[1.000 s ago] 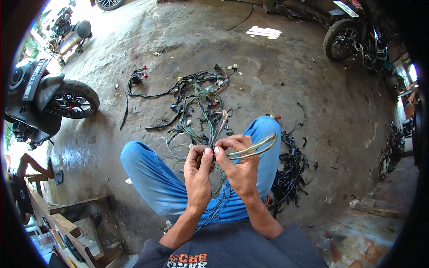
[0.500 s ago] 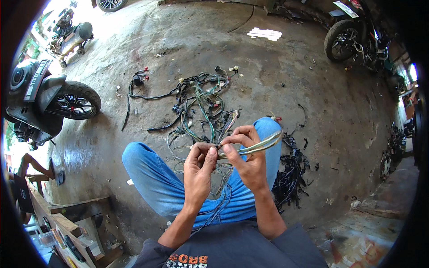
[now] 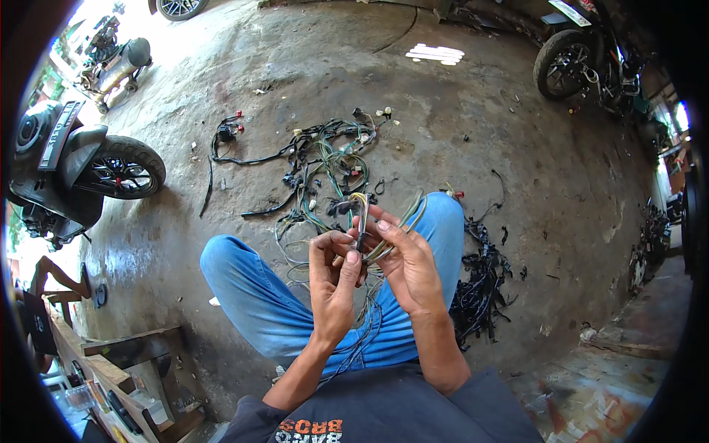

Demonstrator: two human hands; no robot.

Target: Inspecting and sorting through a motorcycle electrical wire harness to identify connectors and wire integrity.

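Observation:
Between my raised knees, my left hand point(image 3: 334, 288) pinches a dark, tape-wrapped section of a wire bundle point(image 3: 360, 240) between thumb and fingers. Beside it, my right hand point(image 3: 415, 275) has its thumb and fingers around the loose wires, with the index finger and thumb partly extended. Some yellowish and white wires curve up above my fingers, and a pale green-grey wire loop point(image 3: 415, 210) stands out past my right hand. The rest of the wiring harness point(image 3: 325, 151) lies tangled on the floor ahead, with green wires, black wrapped branches and small connectors. Thin wires trail down over my lap.
A heap of black tape scraps point(image 3: 478, 292) lies beside my right knee. At the left stands a scooter point(image 3: 70, 166), with a wheeled metal tank point(image 3: 122, 63) beyond it. A motorcycle point(image 3: 583, 63) is at the far right. Wooden furniture point(image 3: 133, 354) sits at lower left.
My right hand has turned palm up and drawn back slightly. The wire loop that stretched rightward over my knee now points upward, and the bundle's wires curve up between my hands.

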